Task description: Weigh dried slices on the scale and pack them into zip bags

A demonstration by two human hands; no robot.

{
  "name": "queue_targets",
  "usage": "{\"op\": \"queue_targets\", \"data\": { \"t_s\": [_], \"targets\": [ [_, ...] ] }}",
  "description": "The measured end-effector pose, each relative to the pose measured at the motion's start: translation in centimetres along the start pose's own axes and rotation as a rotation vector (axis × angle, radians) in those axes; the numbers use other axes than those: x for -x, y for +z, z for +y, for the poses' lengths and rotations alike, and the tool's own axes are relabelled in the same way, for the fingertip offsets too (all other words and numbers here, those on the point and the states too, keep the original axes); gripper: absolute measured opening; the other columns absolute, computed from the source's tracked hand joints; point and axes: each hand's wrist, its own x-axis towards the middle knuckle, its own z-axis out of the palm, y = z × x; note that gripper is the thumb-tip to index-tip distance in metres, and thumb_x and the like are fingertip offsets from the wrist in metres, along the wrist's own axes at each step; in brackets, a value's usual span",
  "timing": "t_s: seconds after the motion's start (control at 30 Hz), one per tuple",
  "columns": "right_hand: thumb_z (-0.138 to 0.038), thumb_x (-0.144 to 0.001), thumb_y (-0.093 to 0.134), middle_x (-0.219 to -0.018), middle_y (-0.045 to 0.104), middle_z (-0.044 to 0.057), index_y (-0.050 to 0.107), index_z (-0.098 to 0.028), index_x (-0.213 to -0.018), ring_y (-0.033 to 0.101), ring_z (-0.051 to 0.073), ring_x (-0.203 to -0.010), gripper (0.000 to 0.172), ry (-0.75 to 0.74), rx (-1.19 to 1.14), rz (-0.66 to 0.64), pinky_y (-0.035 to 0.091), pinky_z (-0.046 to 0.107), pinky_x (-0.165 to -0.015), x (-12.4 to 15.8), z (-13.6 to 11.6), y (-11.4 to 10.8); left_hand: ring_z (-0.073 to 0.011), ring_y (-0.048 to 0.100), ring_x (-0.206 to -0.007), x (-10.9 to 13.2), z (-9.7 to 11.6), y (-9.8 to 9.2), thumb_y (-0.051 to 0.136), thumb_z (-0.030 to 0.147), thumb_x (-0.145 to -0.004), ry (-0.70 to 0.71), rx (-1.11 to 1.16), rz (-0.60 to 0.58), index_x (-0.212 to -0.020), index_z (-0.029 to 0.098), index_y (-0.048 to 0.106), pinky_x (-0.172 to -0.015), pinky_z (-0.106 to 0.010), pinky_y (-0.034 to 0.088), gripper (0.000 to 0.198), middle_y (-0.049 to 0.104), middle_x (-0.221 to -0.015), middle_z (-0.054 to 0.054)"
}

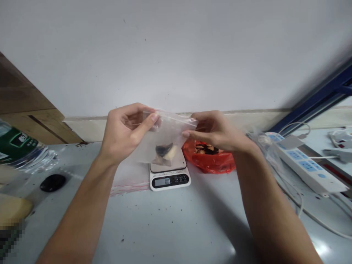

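Observation:
My left hand [132,128] pinches the upper left edge of a clear zip bag [170,128]. At the bag's upper right corner, the fingers of my right hand [210,128] are closed on it too. Dark and pale pieces [165,151] lie at the bottom of the bag. Behind and below hangs the view of a white digital scale [170,181], its display reading 0.0 and its plate partly hidden by the bag. A red plastic bag [213,163] holding dark and brown pieces stands open right of the scale, partly behind my right hand.
Flat clear bags with red seal lines [129,187] lie left of the scale. Further left are a black oval object [52,182] and a large bottle [22,146]. A power strip [305,161] with cables is at the right, near a blue metal bar [316,95].

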Motion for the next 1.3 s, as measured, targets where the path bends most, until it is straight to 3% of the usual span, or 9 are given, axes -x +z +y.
{"op": "queue_targets", "data": {
  "t_s": [0.13,0.27,0.5,0.7,0.83,0.9,1.03,1.3],
  "targets": [
    [-0.052,-0.073,0.088,-0.065,0.057,-0.002,0.062,-0.017,-0.070,0.052,0.012,-0.060,0.043,0.012,-0.116,0.071,0.043,0.026,-0.053,-0.1,-0.1,0.0,-0.0190,0.075,-0.073,-0.2,0.0,-0.1,0.081,0.043,-0.084,-0.024,0.034,-0.035,-0.081,0.024,0.075,-0.072,-0.032,0.067,0.021,0.078,-0.074,-0.001],
    [-0.053,-0.069,0.091,-0.065,0.063,0.001,0.068,-0.016,-0.071,0.058,0.013,-0.061,0.044,0.009,-0.168,0.125,0.048,0.027,-0.055,-0.2,-0.5,0.1,-0.0213,0.078,-0.076,-0.1,0.0,-0.1,0.082,0.049,-0.083,-0.038,-0.053,-0.041,-0.081,0.023,0.077,-0.075,-0.033,0.067,0.027,0.081,-0.078,-0.003],
    [-0.052,-0.075,0.086,-0.065,0.064,0.001,0.068,-0.016,-0.071,0.058,0.013,-0.061,0.041,-0.057,-0.091,0.194,0.048,0.028,-0.057,-0.1,0.0,-0.3,-0.0251,0.080,-0.083,0.0,0.1,-0.3,0.083,0.043,-0.081,-0.065,-0.058,-0.061,-0.081,0.022,0.082,-0.080,-0.034,0.068,0.021,0.085,-0.090,-0.006],
    [-0.039,-0.079,0.081,-0.071,0.069,0.002,0.070,-0.018,-0.072,0.063,0.016,-0.068,0.024,-0.074,0.105,0.160,0.052,0.029,-0.063,0.2,-0.7,-0.4,-0.0219,0.079,-0.081,0.4,0.3,0.3,0.074,0.035,-0.089,0.060,-0.234,-0.033,-0.081,0.024,0.082,-0.079,-0.030,0.066,0.015,0.083,-0.084,-0.001],
    [-0.044,-0.084,0.078,-0.085,0.077,0.005,0.076,-0.021,-0.081,0.068,0.019,-0.077,0.023,-0.098,0.180,0.125,0.055,0.032,-0.069,0.3,-2.0,0.3,-0.0204,0.079,-0.082,0.8,0.7,0.9,0.072,0.033,-0.091,0.148,-0.300,-0.078,-0.082,0.028,0.083,-0.077,-0.028,0.063,0.015,0.083,-0.086,0.002],
    [-0.045,-0.088,0.075,-0.081,0.076,0.005,0.076,-0.021,-0.080,0.067,0.019,-0.075,0.026,-0.130,0.197,0.112,0.055,0.033,-0.070,0.3,-2.3,0.7,-0.0209,0.079,-0.082,0.9,0.9,1.1,0.072,0.035,-0.091,0.167,-0.324,-0.094,-0.083,0.029,0.083,-0.075,-0.028,0.062,0.015,0.084,-0.086,0.002],
    [-0.032,-0.088,0.074,-0.075,0.074,0.004,0.073,-0.019,-0.076,0.062,0.017,-0.069,0.018,-0.214,0.242,0.140,0.051,0.033,-0.070,0.2,-2.2,1.2,-0.0222,0.080,-0.082,1.0,1.1,1.0,0.070,0.035,-0.091,0.200,-0.390,-0.093,-0.082,0.030,0.083,-0.073,-0.029,0.062,0.017,0.084,-0.086,0.002],
    [-0.031,-0.088,0.071,-0.072,0.072,0.004,0.073,-0.018,-0.075,0.059,0.016,-0.066,0.019,-0.159,0.250,0.144,0.046,0.031,-0.063,0.0,-1.1,0.3,-0.0231,0.080,-0.081,0.8,1.1,-0.2,0.072,0.036,-0.088,0.167,-0.407,-0.034,-0.081,0.030,0.084,-0.076,-0.031,0.066,0.015,0.084,-0.087,0.002]
  ]
}}
